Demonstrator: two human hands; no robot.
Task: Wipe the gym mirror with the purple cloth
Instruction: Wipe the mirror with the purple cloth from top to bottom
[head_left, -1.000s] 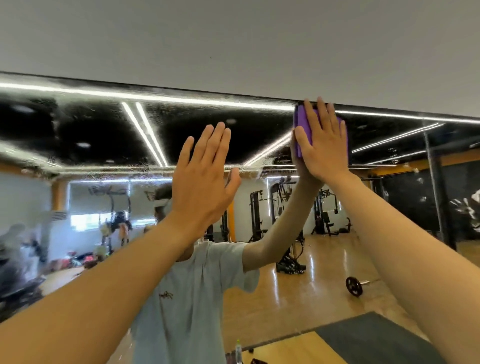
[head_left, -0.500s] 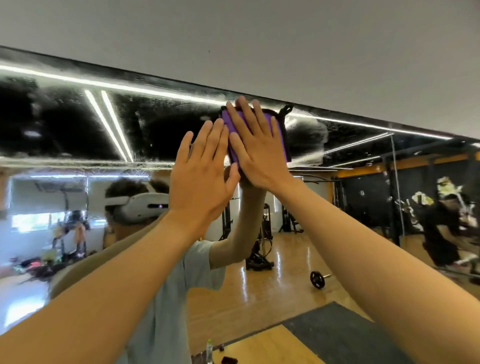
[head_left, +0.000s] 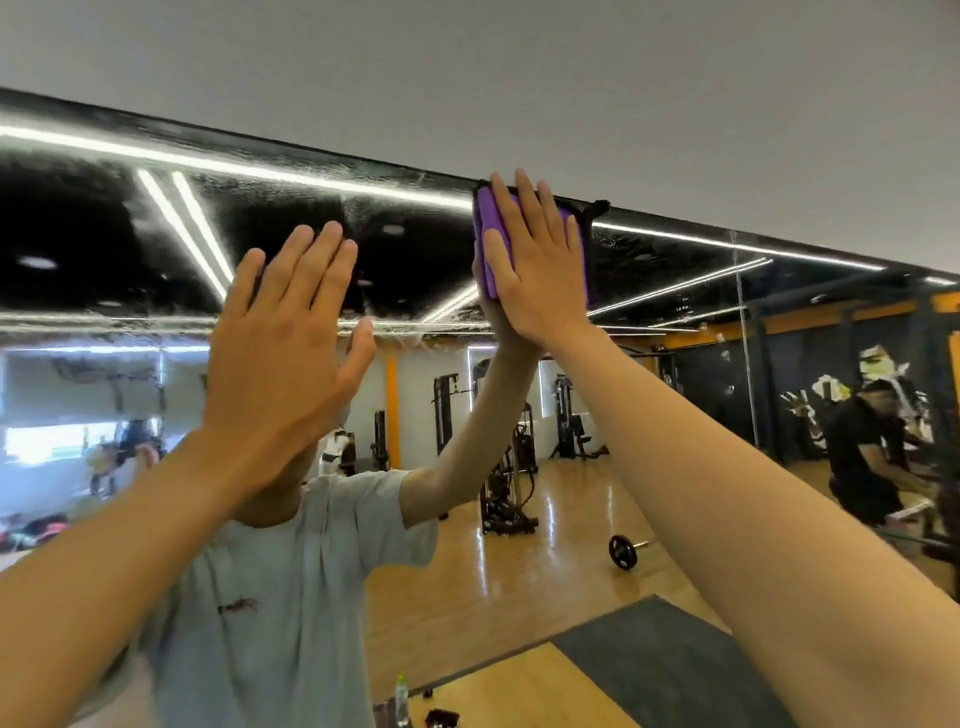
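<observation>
The gym mirror (head_left: 156, 249) fills the wall ahead, and its top edge runs under a grey wall band. With straight fingers my right hand (head_left: 535, 270) presses the purple cloth (head_left: 487, 239) flat on the glass at the mirror's top edge. The cloth shows to the left of that hand and along its right side. Lower and to the left, my left hand (head_left: 283, 364) is raised with fingers straight and spread, palm toward the glass; contact with the mirror cannot be told. The upper glass looks streaked and wet.
The mirror reflects me in a pale T-shirt, gym machines, a barbell (head_left: 623, 552) on the wood floor, a dark mat (head_left: 665, 670) and another person (head_left: 862, 452) at the right. A small bottle (head_left: 401, 701) stands at the mirror's foot.
My right hand slid the cloth left along the top edge until it sat just above my left hand, then back right and slightly up. My left hand stayed raised in about the same place.
</observation>
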